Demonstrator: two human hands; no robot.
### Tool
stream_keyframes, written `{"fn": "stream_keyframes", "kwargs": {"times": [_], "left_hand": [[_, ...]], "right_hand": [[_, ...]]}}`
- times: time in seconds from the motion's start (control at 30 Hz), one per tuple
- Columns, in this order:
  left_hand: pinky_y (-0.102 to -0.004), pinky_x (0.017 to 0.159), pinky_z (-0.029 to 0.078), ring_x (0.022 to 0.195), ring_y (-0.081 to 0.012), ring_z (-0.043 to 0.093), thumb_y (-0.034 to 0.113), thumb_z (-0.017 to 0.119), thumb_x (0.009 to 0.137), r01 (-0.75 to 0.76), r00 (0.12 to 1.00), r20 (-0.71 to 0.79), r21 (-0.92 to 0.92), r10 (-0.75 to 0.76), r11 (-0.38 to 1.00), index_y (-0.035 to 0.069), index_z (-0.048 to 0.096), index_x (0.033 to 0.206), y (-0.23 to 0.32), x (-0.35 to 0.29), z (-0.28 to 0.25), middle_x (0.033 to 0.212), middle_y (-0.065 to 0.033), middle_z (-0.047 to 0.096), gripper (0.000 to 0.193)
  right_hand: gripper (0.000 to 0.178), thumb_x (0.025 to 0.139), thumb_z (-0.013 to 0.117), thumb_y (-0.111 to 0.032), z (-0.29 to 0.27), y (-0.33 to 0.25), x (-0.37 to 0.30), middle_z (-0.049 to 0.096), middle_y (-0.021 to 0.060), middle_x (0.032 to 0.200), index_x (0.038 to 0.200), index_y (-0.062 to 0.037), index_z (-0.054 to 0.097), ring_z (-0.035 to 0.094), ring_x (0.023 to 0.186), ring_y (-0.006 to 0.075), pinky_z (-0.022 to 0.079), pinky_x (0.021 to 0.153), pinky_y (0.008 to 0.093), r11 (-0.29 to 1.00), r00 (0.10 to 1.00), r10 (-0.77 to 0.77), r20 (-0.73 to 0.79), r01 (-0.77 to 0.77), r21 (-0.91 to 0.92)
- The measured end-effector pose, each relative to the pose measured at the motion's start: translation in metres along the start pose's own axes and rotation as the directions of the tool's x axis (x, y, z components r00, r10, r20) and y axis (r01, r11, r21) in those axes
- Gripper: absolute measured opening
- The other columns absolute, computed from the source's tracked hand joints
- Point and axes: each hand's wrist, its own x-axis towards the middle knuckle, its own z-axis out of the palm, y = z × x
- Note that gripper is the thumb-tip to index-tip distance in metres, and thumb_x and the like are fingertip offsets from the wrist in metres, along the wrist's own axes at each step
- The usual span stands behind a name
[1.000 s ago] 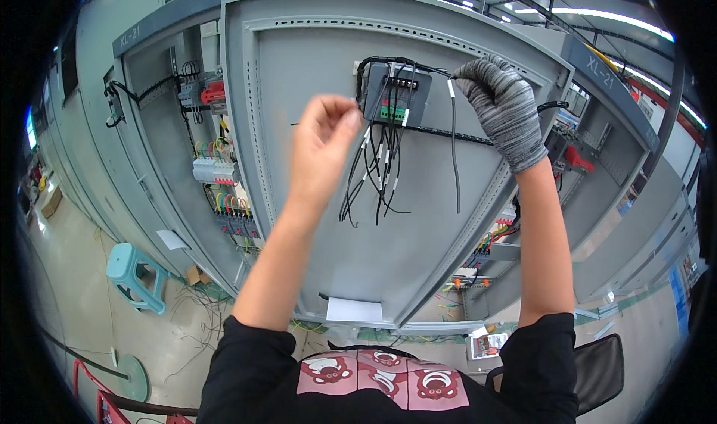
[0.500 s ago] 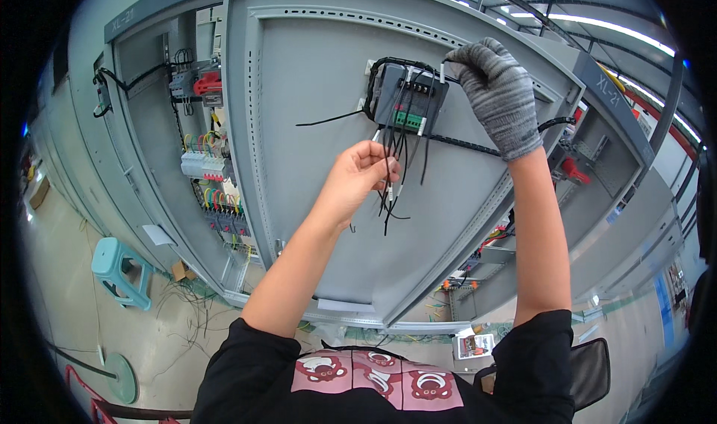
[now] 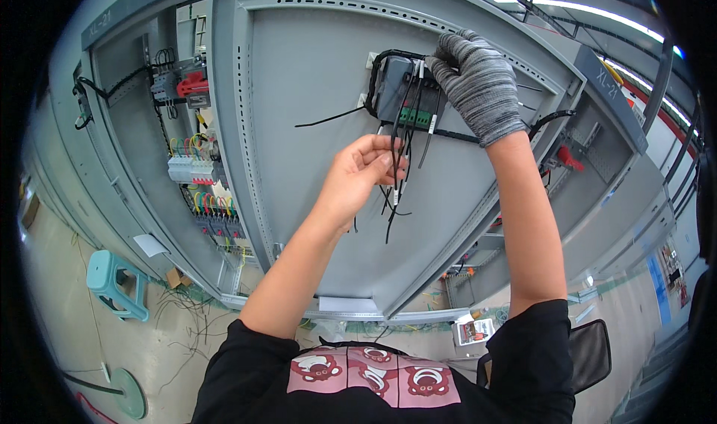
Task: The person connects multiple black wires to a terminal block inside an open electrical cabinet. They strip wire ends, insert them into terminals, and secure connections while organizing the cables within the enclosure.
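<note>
Grey module point(image 3: 392, 92) sits on the cabinet panel point(image 3: 314, 73), 1 o'clock of centre; black wires point(image 3: 394, 184) drop from it toward 6. Left hand point(image 3: 367, 172), at the module's 7 o'clock: bare fingers pinch lightly around the hanging wires. Right hand point(image 3: 478, 88), gloved, at 3: fingers bunched by the upper corner; whether they pinch a wire, cannot tell. Good practice: fan strands singly, keep white sleeves readable, avoid tugging terminals.

Wires point(image 3: 394, 194): thin, black, several with white sleeves; hanging bunched in front of grey module point(image 3: 392, 92), lower ends loose, splayed; one sticking out left.
</note>
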Motion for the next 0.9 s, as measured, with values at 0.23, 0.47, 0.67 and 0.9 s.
{"fn": "stream_keyframes", "kwargs": {"times": [0.23,0.47,0.67,0.9], "left_hand": [[-0.0272,0.076,0.055,0.083,-0.0124,0.067,0.025,0.055,0.101,0.055,0.994,0.106,-0.149,-0.04,0.987,0.003,0.059,0.119,0.003,0.004,-0.008,0.097,-0.0063,0.069,0.03],[-0.0235,0.071,0.056,0.077,-0.011,0.067,0.024,0.059,0.099,0.157,0.979,0.17,-0.299,-0.109,0.941,0.001,0.06,0.118,0.003,0.009,-0.013,0.093,-0.005,0.068,0.029],[-0.0233,0.07,0.056,0.078,-0.01,0.067,0.025,0.058,0.099,0.176,0.97,0.215,-0.297,-0.114,0.938,0.003,0.061,0.113,0.011,0.01,-0.016,0.095,-0.0054,0.069,0.026],[-0.0258,0.079,0.053,0.088,-0.0121,0.066,0.021,0.061,0.097,0.154,0.975,0.191,-0.222,-0.112,0.963,0.001,0.06,0.115,0.006,0.016,-0.015,0.099,-0.0074,0.069,0.027]], "right_hand": [[0.02,0.085,0.067,-0.027,0.007,-0.006,0.001,0.068,0.0098,0.098,0.099,-0.0133,0.07,0.067,0.089,0.0313,0.054,0.078,0.0437,0.996,0.999,0.053,-0.01,-0.053,-0.069],[0.017,0.084,0.07,-0.022,0.008,0.003,0.004,0.068,0.0088,0.092,0.097,-0.0112,0.07,0.067,0.086,0.0298,0.054,0.077,0.0394,0.998,1.0,-0.004,-0.014,0.003,-0.067],[0.018,0.085,0.069,-0.024,0.005,-0.005,0.005,0.068,0.009,0.093,0.097,-0.0116,0.07,0.066,0.085,0.0301,0.054,0.076,0.0401,0.989,1.0,0.001,0.01,0.001,-0.149],[0.015,0.085,0.07,-0.016,0.005,0.016,0.002,0.067,0.0087,0.094,0.098,-0.0096,0.07,0.066,0.085,0.0287,0.054,0.077,0.037,0.993,0.994,-0.082,-0.068,0.087,0.078]]}}
